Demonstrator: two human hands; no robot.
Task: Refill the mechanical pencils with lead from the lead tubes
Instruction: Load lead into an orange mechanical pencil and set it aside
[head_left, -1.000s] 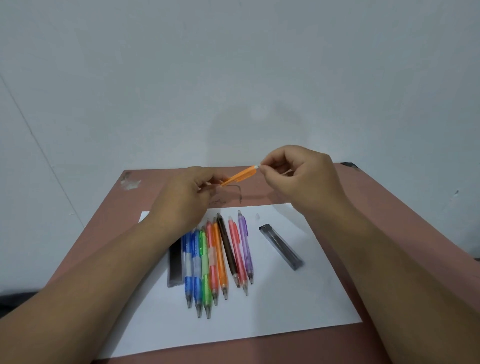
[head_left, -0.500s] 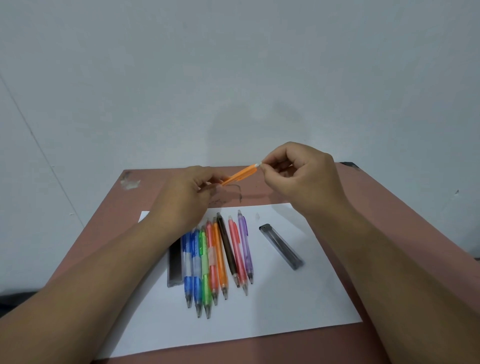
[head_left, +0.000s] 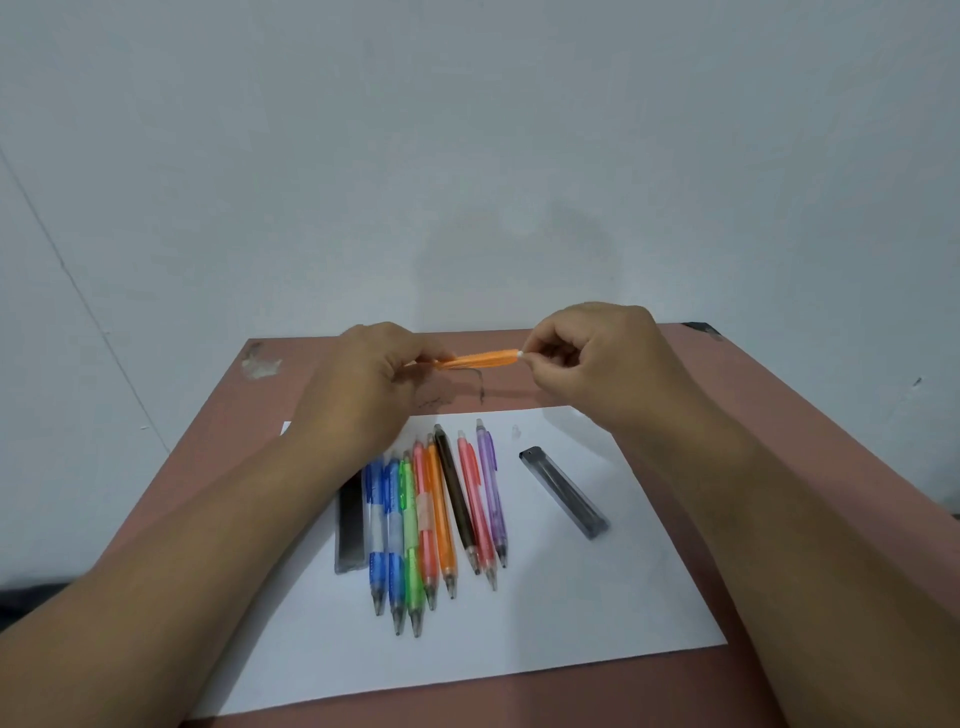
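Left hand (head_left: 363, 384) grips the lower end of an orange mechanical pencil (head_left: 480, 359), fingers curled round it, barrel held in the air above the far part of the table (head_left: 810, 426), lying almost level with the cap end pointing to 3 o'clock. Right hand (head_left: 592, 358) pinches at the white eraser tip (head_left: 518, 354) of that pencil with thumb and forefinger, other fingers curled in; can't tell whether a lead is between the fingertips, too small and blurred. Below the hands, at 6 o'clock from the held pencil, a white paper sheet (head_left: 597, 613) lies on the reddish-brown table. On it a row of mechanical pencils side by side, tips toward the near edge: two blue pencils (head_left: 384, 519), a green pencil (head_left: 410, 525), a red-orange pencil (head_left: 425, 519), another orange pencil (head_left: 442, 514), a dark brown pencil (head_left: 457, 493), a pink pencil (head_left: 475, 499) and a purple pencil (head_left: 491, 488). At 9 o'clock of the row, touching the first blue one, a dark lead tube (head_left: 350, 525), its upper end hidden by the left forearm. At 3 o'clock of the row, apart from it, a second lead tube (head_left: 563, 491) lies at an angle, its near end swung toward 4 o'clock. Dark scribble marks (head_left: 457, 389) on the table top just under the held pencil. Plain pale wall (head_left: 467, 156) behind the table
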